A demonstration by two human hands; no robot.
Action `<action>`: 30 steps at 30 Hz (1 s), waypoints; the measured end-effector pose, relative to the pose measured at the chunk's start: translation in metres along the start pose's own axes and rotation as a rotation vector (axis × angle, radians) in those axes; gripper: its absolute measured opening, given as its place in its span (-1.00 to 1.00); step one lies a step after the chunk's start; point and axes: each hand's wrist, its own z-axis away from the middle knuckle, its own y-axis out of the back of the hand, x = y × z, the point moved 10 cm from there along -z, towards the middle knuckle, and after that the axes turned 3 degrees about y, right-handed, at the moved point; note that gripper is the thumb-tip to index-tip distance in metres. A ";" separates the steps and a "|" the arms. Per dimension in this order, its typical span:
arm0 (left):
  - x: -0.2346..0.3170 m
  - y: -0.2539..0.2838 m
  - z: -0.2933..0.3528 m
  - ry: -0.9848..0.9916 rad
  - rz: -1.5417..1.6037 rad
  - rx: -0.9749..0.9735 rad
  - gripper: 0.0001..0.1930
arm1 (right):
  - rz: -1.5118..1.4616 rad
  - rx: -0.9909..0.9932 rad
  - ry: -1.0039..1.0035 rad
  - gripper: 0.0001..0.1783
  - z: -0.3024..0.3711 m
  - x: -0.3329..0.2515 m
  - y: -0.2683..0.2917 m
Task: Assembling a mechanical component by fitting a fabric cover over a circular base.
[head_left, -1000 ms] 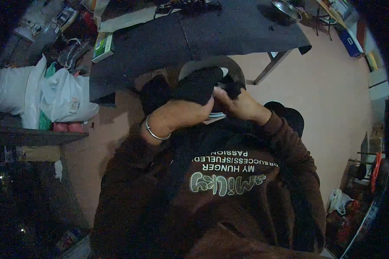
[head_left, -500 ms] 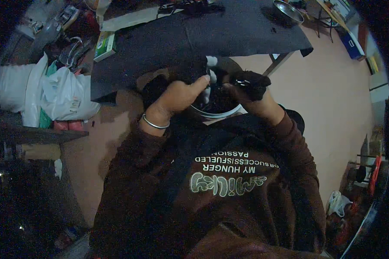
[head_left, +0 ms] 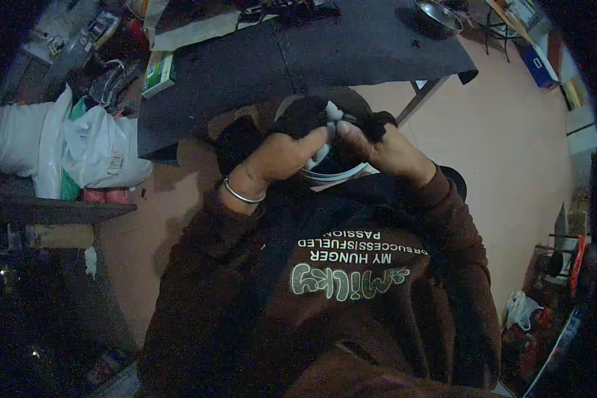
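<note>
A dark, soft-looking piece with white patches [head_left: 333,111] is held between my two hands. It looks like black cloth with something white in or on it, but its kind is unclear in the dim light. My left hand [head_left: 282,154], with a silver bangle at the wrist, is closed on its left side, thumb on top. My right hand [head_left: 388,154] grips it from the right, thumb pressed near the left one, and a dark bunched bit shows at its fingers. Below the hands curves the pale rim [head_left: 338,176] of a round container, its inside dark.
Beyond my hands stands a table with a dark cover [head_left: 371,53], bearing a green-and-white box [head_left: 158,74] and a round metal dish [head_left: 439,16]. White plastic bags [head_left: 103,146] sit on a shelf at left. A table leg [head_left: 421,99] stands to the right.
My right hand has turned and moved left and up, its thumb now at the white-patched piece beside my left thumb. A shiny bit seen at the right hand earlier no longer shows.
</note>
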 end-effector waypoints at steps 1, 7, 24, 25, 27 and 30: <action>0.004 0.000 -0.001 -0.034 -0.039 0.011 -0.85 | -0.005 -0.078 -0.082 -0.70 0.003 0.009 -0.007; 0.005 -0.011 0.000 -0.033 -0.039 0.022 -0.79 | 0.066 -0.238 -0.256 -0.67 0.011 0.045 -0.021; -0.006 -0.002 -0.003 -0.024 0.224 0.126 -0.74 | -0.247 -0.078 -0.388 -0.59 0.012 0.036 -0.021; 0.001 0.002 0.000 -0.080 0.179 0.078 -0.74 | -0.250 -0.080 -0.389 -0.59 0.013 0.032 -0.018; 0.016 0.004 0.000 -0.137 0.134 0.026 -0.74 | -0.285 -0.143 -0.442 -0.57 0.017 0.029 -0.021; -0.005 0.000 -0.004 0.165 0.416 0.013 -0.74 | -0.217 -0.129 -0.354 -0.56 0.014 0.024 -0.018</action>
